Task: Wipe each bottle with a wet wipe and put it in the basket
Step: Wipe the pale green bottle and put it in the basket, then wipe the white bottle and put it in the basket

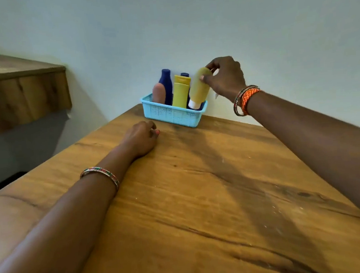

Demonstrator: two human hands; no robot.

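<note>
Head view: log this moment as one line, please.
right hand: holds olive bottle, cap down, in blue basket | left hand: rests on table

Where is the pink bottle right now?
In the head view, the pink bottle stands in the blue basket at its left end, just in front of the dark blue bottle, near the wall at the far end of the table.
</note>
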